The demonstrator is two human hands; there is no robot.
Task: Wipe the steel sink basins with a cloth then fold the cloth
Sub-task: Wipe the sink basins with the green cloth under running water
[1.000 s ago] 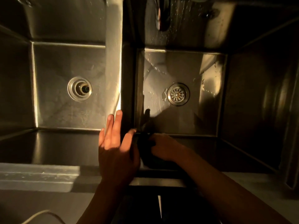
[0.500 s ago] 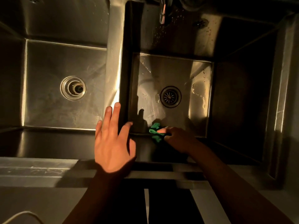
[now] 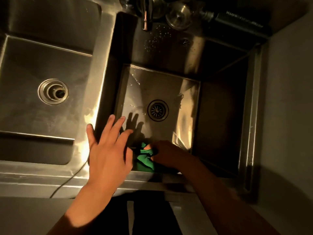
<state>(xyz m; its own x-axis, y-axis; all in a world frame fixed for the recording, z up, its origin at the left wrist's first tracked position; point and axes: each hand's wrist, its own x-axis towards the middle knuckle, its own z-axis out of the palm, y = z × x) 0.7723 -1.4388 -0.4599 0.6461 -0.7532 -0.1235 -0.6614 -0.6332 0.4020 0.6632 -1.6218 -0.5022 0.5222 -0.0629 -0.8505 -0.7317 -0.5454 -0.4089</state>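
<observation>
Left hand point(image 3: 108, 150) first: flat and wide, fingers straight and spread, holding nothing. It sits over the near end of the divider point(image 3: 100, 65) between the two basins, fingertips reaching out above the right basin point(image 3: 169, 85); whether the palm touches the steel I cannot tell. Its shadow point(image 3: 135, 122) falls sharp on the basin floor, just short of the right drain point(image 3: 158, 110).

Now the right hand point(image 3: 167, 153) — down inside the right basin at the near-left corner, in deep shade, fingers curled round the cloth point(image 3: 144, 158). The cloth is green and bunched up, pressed against the near wall, just beside the left hand's thumb side. One lit fingertip shows on top of the folds.

Over to the left basin point(image 3: 33, 65): dry-looking steel, its left drain point(image 3: 53, 91) an open ring with a dark centre. The right basin has water droplets point(image 3: 157, 36) on its far wall and streaks on the floor. A faucet spout point(image 3: 146, 19) hangs over the far edge, with upturned glasses point(image 3: 178, 14) just beside it.

A thin cable point(image 3: 67, 180) trails across the front rim point(image 3: 33, 173) — it disappears under the left wrist.

Writing? Pale marks run along a dark tube point(image 3: 242, 16) at the top right, too blurred to read.
</observation>
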